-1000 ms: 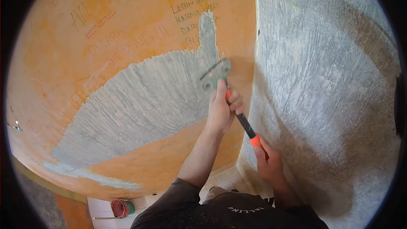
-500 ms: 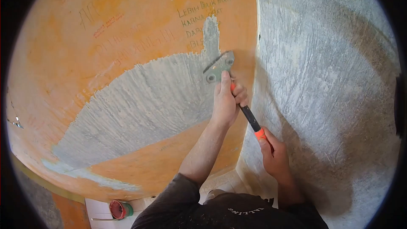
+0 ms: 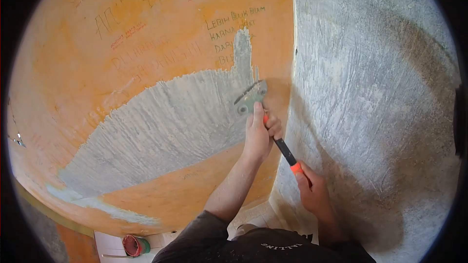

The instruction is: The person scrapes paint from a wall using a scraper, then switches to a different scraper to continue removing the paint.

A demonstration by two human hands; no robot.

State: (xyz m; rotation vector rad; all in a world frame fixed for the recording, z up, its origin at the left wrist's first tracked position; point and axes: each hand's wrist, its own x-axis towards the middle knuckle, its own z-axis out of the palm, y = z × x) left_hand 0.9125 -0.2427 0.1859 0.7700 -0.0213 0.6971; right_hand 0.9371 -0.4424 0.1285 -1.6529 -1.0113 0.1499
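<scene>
A long-handled scraper (image 3: 286,152) with a black and orange handle slants up to the left. Its wide grey-green head, slightly blurred, lies against the orange wall (image 3: 161,29) at the right edge of a scraped grey patch (image 3: 161,122). Near the head, my left hand (image 3: 261,134) is closed round the upper handle, with the thumb laid along it. My right hand (image 3: 313,185) grips the orange lower end. A narrow scraped strip (image 3: 242,53) rises from the patch through the handwriting, and a thin grey streak shows just right of it.
A rough grey wall (image 3: 370,97) meets the orange wall at a corner right of the scraper. On the pale floor at the lower left stands a red and green bucket (image 3: 141,246), beside a thin stick (image 3: 117,256). Writing covers parts of the upper orange wall.
Both hands and the scraper have moved down along the wall. A thin grey streak now shows above the scraper head, where orange paint was before. The view has tilted slightly upward.
</scene>
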